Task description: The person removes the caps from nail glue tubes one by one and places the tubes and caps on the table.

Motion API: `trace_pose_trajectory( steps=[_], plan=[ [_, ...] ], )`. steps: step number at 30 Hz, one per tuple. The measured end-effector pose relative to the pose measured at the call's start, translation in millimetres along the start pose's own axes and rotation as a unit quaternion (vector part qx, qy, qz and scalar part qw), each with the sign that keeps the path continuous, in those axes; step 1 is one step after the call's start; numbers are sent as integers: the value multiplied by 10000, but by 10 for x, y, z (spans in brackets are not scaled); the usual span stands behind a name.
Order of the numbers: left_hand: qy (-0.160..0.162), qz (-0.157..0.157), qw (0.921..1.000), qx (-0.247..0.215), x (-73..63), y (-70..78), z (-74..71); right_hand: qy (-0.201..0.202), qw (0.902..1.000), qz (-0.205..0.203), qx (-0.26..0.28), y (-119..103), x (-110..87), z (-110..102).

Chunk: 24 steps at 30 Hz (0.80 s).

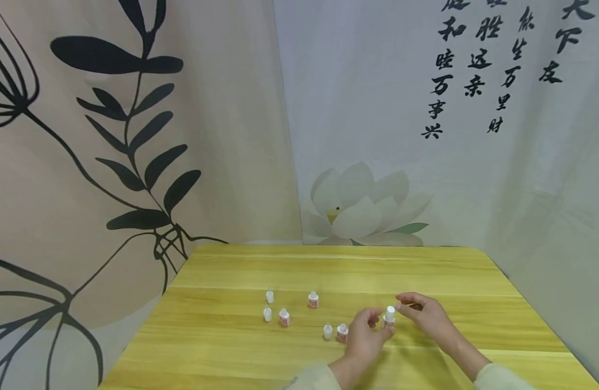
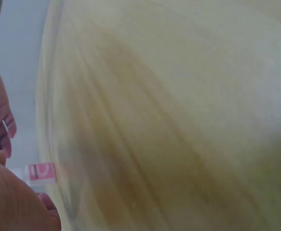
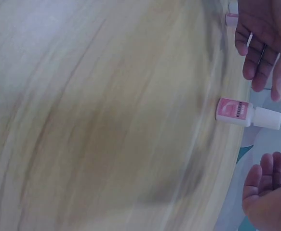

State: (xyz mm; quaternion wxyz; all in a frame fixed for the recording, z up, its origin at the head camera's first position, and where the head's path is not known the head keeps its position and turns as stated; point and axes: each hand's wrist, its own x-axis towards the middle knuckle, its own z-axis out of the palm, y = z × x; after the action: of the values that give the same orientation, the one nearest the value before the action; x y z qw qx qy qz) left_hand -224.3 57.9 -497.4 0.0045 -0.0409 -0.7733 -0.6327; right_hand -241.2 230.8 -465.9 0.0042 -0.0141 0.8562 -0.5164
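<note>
A small white bottle [image 1: 389, 316] with a pink label and a tall white cap stands upright on the table between the two hands. In the right wrist view this bottle [image 3: 236, 112] is apart from both hands, its cap on. My left hand [image 1: 365, 333] is just left of it, fingers loosely bent, holding nothing. To its right is my right hand [image 1: 428, 317], fingers relaxed and close to the cap. The left wrist view shows the bottle [image 2: 43, 172] partly hidden behind my left hand [image 2: 15, 197].
Left of my hands stand more pink-labelled bottles [image 1: 313, 299] with short white tops. Small white caps [image 1: 267, 314] stand near them; one cap [image 1: 327, 331] is beside the bottle [image 1: 342, 332] by my left hand. The wooden table [image 1: 221, 346] meets a patterned curtain [image 1: 241, 162].
</note>
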Motion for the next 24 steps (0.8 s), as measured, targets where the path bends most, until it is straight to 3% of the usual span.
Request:
trace_pose_trajectory(
  steps=[24],
  plan=[
    [407, -76, 9988, 267, 186, -208, 170, 102, 9999, 79, 63, 124, 51, 137]
  ],
)
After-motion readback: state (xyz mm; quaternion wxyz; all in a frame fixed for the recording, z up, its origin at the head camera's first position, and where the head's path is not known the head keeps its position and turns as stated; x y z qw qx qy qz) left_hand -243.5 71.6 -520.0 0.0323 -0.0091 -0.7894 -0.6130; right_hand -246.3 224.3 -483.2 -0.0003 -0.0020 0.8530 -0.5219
